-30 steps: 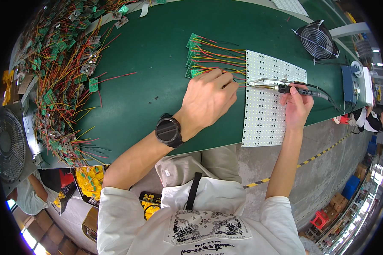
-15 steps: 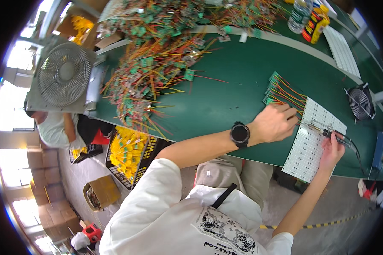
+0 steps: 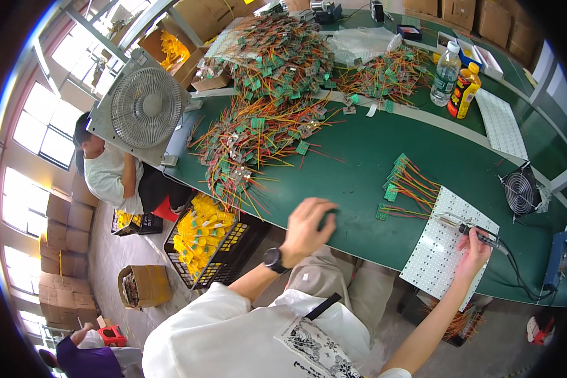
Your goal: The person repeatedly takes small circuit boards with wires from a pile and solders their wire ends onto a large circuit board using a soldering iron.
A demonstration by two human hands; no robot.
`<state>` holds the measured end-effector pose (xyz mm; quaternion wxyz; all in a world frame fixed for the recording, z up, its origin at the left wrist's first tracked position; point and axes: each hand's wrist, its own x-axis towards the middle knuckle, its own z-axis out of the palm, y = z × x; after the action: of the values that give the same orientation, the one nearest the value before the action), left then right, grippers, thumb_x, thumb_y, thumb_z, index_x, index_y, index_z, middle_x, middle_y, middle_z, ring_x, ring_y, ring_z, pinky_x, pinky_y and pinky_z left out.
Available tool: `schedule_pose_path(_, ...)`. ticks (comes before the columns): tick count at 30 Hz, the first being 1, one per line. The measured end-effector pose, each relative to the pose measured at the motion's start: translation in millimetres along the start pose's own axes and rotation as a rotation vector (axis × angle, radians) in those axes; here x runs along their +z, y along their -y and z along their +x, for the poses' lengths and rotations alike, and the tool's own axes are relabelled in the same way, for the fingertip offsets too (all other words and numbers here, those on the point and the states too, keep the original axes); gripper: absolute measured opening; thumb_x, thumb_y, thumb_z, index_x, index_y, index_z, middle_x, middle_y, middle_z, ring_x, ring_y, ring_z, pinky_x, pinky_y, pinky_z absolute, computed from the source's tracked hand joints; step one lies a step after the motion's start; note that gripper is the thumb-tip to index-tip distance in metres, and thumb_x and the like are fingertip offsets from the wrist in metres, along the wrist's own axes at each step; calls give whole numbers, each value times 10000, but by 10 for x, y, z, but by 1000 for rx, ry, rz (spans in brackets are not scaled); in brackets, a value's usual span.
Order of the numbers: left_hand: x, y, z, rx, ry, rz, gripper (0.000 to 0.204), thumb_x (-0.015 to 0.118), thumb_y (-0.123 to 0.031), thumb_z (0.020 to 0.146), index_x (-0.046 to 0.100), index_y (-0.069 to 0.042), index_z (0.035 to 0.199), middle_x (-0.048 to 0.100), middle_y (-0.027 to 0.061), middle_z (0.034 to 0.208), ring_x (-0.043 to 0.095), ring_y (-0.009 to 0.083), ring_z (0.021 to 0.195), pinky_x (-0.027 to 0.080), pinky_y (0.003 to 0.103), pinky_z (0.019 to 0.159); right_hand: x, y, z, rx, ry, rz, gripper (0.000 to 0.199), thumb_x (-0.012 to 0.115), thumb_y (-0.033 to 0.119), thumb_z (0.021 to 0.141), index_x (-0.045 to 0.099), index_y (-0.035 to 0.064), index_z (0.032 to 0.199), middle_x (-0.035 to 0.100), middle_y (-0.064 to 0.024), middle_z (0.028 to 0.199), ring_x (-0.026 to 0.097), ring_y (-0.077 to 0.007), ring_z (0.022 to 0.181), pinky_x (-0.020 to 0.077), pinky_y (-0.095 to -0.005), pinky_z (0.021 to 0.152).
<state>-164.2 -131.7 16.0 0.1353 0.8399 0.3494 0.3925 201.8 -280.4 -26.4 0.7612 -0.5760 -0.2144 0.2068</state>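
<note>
My right hand (image 3: 472, 251) grips the handle of a soldering iron (image 3: 484, 238). The iron's metal tip end lies over a white perforated board (image 3: 429, 249), and a black cable runs off it to the right. Along the board's upper left edge, several small green circuit boards (image 3: 394, 179) fan out, their red and yellow wires reaching the board. One more green circuit board (image 3: 382, 212) lies just below that group, wires toward the board. Away to the left, my left hand (image 3: 307, 230) hovers over the table's front edge, slightly blurred, thumb and fingers apart, with nothing visible in it.
A large heap of wired circuit boards (image 3: 277, 57) covers the back left, spilling forward (image 3: 246, 142). A water bottle (image 3: 446, 74), a yellow bottle (image 3: 463, 91) and a small round fan (image 3: 521, 194) stand right. A bigger fan (image 3: 150, 107) and a seated person (image 3: 116, 173) are left.
My left hand has left the wires at the board's edge and moved left. One green circuit board now lies apart below the group. The head view has tilted up.
</note>
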Motion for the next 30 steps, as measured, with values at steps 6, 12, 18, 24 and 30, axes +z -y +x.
schedule_pose_path(6, -414, 649, 242, -230, -116, 227, 139, 663, -49, 826, 623, -47, 959, 652, 84, 806, 639, 218, 654, 488, 314, 571, 16, 13, 5, 2, 13, 18, 157, 683, 109, 881, 633, -19, 957, 621, -80, 650, 543, -131, 485, 389, -239, 440)
schedule_pose_path(12, -252, 811, 809, -121, 15, 435, 162, 600, -116, 893, 601, -56, 1043, 611, 99, 962, 641, 313, 672, 502, 412, 570, 45, 64, -17, -12, -10, 41, 162, 687, 109, 878, 635, -17, 966, 621, -82, 656, 548, -137, 487, 390, -242, 443)
schedule_pose_path(18, -188, 1159, 883, -76, 124, 473, 257, 633, -145, 879, 588, -82, 1124, 590, 104, 1022, 647, 334, 715, 517, 433, 609, 50, 36, -1, -6, 26, 29, 158, 689, 106, 873, 635, -12, 964, 619, -84, 653, 550, -135, 486, 390, -244, 437)
schedule_pose_path(24, -283, 1088, 757, -240, 195, 195, 281, 684, -100, 807, 618, -70, 1077, 591, 65, 883, 620, 193, 617, 490, 335, 590, -1, 14, 0, -4, 33, 13, 161, 684, 110, 878, 632, -16, 965, 618, -87, 644, 553, -136, 489, 391, -245, 440)
schedule_pose_path(30, -441, 1040, 563, -496, 309, -153, 238, 699, -68, 820, 596, 15, 1017, 627, 55, 917, 669, 116, 662, 523, 268, 557, 44, 65, -19, 1, 26, -3, 172, 689, 115, 876, 631, -22, 962, 621, -93, 640, 546, -140, 485, 388, -250, 448)
